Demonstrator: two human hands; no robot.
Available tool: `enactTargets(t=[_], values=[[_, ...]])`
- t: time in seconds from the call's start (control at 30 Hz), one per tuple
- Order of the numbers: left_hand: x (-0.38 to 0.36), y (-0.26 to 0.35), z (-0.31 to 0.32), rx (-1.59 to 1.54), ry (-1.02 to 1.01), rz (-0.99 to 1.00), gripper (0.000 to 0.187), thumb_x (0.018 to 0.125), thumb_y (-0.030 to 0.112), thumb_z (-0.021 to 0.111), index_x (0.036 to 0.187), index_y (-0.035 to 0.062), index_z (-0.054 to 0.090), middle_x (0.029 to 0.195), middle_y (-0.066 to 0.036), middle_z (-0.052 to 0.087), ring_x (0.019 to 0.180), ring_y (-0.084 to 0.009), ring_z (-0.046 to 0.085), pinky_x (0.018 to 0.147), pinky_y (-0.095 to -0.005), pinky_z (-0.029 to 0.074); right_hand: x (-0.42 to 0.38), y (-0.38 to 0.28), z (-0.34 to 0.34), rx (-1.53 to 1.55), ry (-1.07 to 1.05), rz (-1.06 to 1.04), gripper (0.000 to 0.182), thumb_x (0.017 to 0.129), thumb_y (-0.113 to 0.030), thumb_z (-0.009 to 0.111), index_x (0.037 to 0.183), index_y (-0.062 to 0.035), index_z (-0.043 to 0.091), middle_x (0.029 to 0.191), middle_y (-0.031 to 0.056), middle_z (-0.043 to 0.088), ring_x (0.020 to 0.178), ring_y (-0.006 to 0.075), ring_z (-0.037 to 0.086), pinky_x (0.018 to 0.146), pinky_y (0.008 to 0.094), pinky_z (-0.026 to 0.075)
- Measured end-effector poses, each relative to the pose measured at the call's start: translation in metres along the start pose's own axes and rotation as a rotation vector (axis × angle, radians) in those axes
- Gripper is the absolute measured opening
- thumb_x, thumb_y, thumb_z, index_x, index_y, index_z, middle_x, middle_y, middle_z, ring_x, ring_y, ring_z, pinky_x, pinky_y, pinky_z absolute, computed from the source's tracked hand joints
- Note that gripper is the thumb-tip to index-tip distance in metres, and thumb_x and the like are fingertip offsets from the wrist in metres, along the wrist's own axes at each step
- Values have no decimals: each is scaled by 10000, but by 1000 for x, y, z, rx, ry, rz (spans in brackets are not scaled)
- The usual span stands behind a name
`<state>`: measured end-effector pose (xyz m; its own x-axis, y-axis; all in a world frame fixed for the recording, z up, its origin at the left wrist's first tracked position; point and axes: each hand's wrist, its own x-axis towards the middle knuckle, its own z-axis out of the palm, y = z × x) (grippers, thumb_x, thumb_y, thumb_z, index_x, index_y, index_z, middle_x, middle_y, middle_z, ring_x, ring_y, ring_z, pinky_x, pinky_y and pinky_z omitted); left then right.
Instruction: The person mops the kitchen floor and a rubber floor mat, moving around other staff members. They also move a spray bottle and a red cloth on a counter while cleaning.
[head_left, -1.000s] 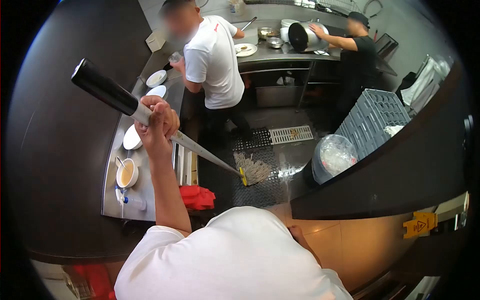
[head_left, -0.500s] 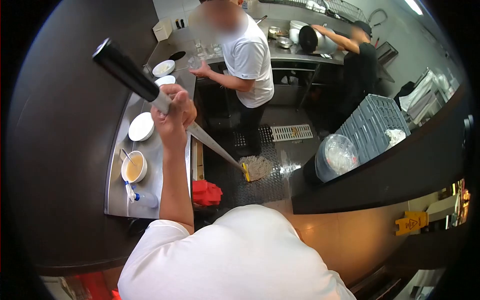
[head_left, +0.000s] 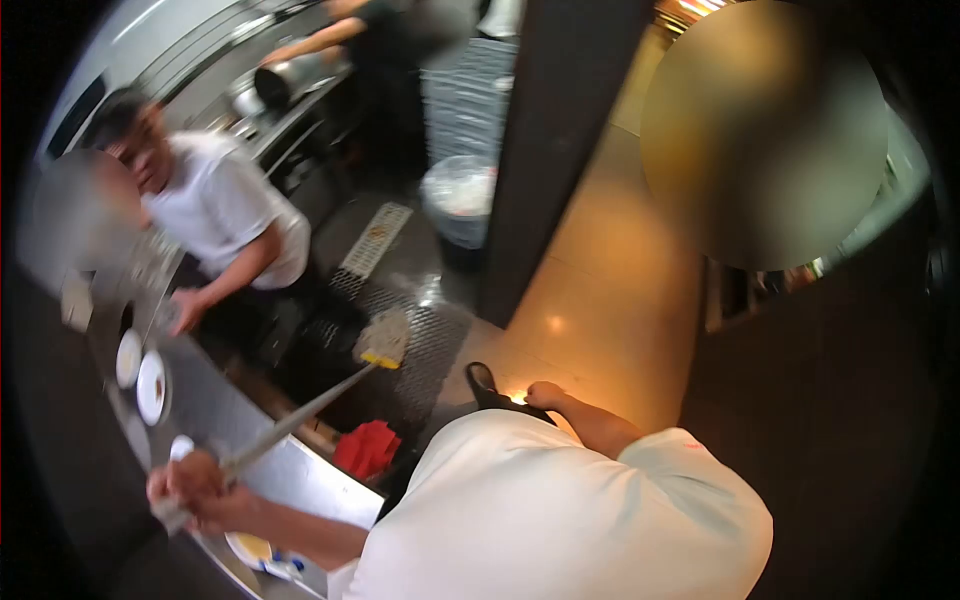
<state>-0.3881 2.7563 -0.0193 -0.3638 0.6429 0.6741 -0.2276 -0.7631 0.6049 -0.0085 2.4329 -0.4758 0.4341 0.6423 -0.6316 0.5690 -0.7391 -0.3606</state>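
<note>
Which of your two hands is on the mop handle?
The left hand, closed around the mop handle; the right hand is well apart from it, beyond the edge of the white shirt.

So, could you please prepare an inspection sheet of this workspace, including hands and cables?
Surface: perforated dark mat on the floor, near a metal drain grate.
Job's things: mop head rests on the mat; its handle slants upward.
Clutter: white dishes on the steel counter; red item beside it.
Hands: left hand has its fingers around the handle, blurred; right hand low beside the body, contents unclear.
Cables: nothing seen.
Surroundings: co-worker in white, another in dark clothes; bin near grey racks.
</note>
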Motion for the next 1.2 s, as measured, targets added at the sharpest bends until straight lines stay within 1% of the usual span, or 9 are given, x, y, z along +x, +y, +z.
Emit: enactTargets(t=[0.03,0.13,0.23,0.57,0.63,0.9,0.97,1.17,1.2], values=[[-5,7,1,91,67,25,224,926,205,645,840,114,458,572,30,361,467,-34,300,430,-203,185,-14,4,7,-3,50,42,391,825,-352,588,926,-5,738,903,233,706,864,376,690,792,462,520],[-11,20,-9,48,-205,8,308,942,260,632,778,127,407,558,24,340,448,-45,290,430,-216,210,-35,30,39,140,162,148,384,829,-355,532,906,-41,739,861,202,712,779,338,692,721,454,533],[-11,23,-8,105,-314,12,318,959,287,602,776,112,409,541,-5,346,442,-62,312,446,-205,230,-63,35,24,253,-14,302,386,830,-359,535,913,-42,740,837,194,713,726,318,698,694,439,540],[-60,65,-19,59,-255,-43,360,985,256,568,701,144,376,506,17,291,441,-46,266,432,-225,200,-56,92,65,-96,-180,101,372,838,-374,547,865,-63,749,801,154,719,718,284,696,694,430,537],[-75,75,-16,106,-234,-21,351,984,258,570,709,145,383,517,18,294,446,-47,264,436,-228,194,-75,86,44,64,-105,62,335,832,-296,539,735,-34,723,710,152,702,657,291,687,655,436,533],[-146,106,11,222,-83,-77,269,985,249,579,791,102,465,573,16,342,474,-39,334,449,-212,205,-107,118,32,138,-108,-73,398,913,-343,504,798,-13,694,730,131,705,634,269,684,659,416,531],[-163,118,24,158,-115,-39,260,988,177,561,795,82,415,537,12,308,435,-50,232,415,-235,176,-98,153,60,68,-159,-83,412,927,-346,507,782,-18,709,725,146,701,609,269,666,641,421,527],[-200,133,9,10,-170,-40,281,984,180,560,770,84,405,530,21,315,416,-54,249,407,-236,193,-131,223,92,136,-268,90,368,887,-305,557,761,3,714,683,160,683,582,268,650,560,422,520],[-204,134,4,39,-151,-33,282,979,185,567,773,82,404,527,23,314,410,-54,251,402,-241,195,-129,231,92,-79,-365,-66,314,907,-302,575,874,-16,700,717,97,695,572,196,643,541,353,525]])
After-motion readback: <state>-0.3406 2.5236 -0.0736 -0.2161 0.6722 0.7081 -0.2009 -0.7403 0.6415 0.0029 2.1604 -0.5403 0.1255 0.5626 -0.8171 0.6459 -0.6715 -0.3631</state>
